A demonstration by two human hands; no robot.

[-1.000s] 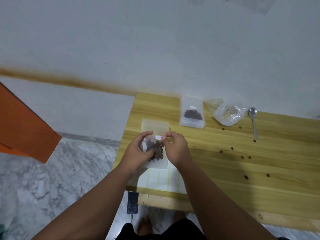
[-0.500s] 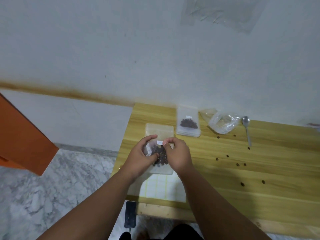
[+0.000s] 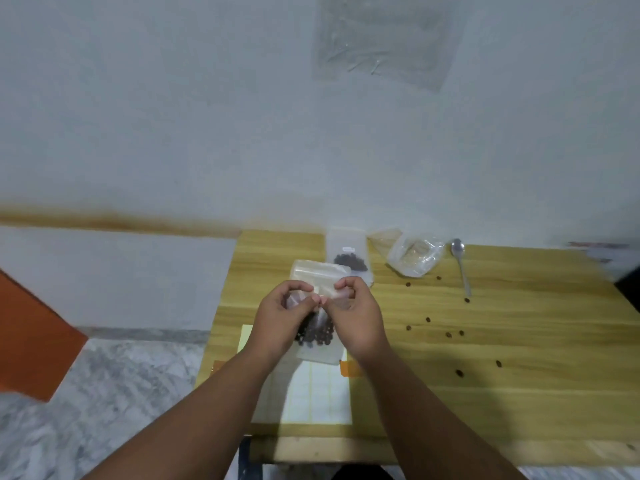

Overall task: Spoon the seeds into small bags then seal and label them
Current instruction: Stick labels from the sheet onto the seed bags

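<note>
A small clear bag point(image 3: 317, 344) with dark seeds in its lower half is held just above the wooden table point(image 3: 485, 358). My left hand point(image 3: 284, 320) pinches its upper left part and my right hand point(image 3: 356, 317) pinches its upper right part, fingertips almost meeting at the top. A sheet of pale labels point(image 3: 311, 393) lies under my wrists. A second filled, labelled bag point(image 3: 349, 259) lies on a stack farther back. A steel spoon point(image 3: 460, 265) lies at the back right.
A crumpled clear plastic bag point(image 3: 412, 254) sits between the stack and the spoon. Several loose seeds point(image 3: 450, 334) are scattered over the table's middle and right. The wall runs along the table's back edge. Left of the table is marble floor with an orange object point(image 3: 31, 341).
The view has tilted up, showing more wall. My fingertips have drawn closer together at the bag's top, and the white label that showed between them is now covered.
</note>
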